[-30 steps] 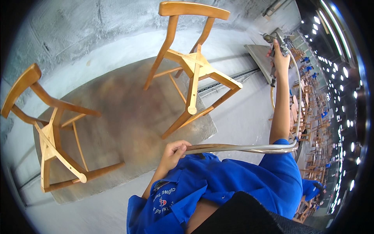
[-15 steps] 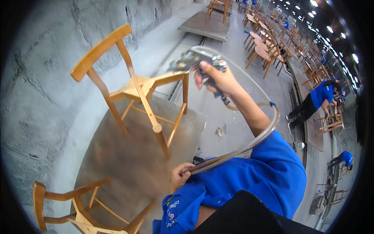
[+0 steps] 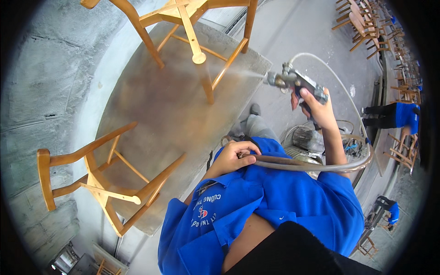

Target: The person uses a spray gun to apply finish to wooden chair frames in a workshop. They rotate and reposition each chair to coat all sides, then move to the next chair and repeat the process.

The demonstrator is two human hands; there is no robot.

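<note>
My right hand point(image 3: 317, 109) is closed round the handle of a spray gun point(image 3: 293, 80). A pale jet leaves its nozzle leftward, toward the lower legs of a wooden chair frame point(image 3: 205, 81). That chair has an open seat frame, and its top is cut off by the picture's upper edge. At my waist, my left hand point(image 3: 236, 158) is wrapped round brown and clear hoses point(image 3: 293, 163), which loop right and up to the gun. A second wooden chair frame point(image 3: 44, 178), also with an open seat, is at the lower left.
Under both chairs is a stained, dark board point(image 3: 151, 101), beside a rough grey wall point(image 3: 50, 91). Near my feet sit a grey container point(image 3: 308, 139) and coiled tubing. Co-workers in blue shirts point(image 3: 405, 114) and stacked chairs point(image 3: 364, 25) are off to the right.
My right hand has brought the spray gun down and to the right, from the upper chair's seat level to its legs. Spray now shows. The view has tilted downward; my left hand keeps the hoses.
</note>
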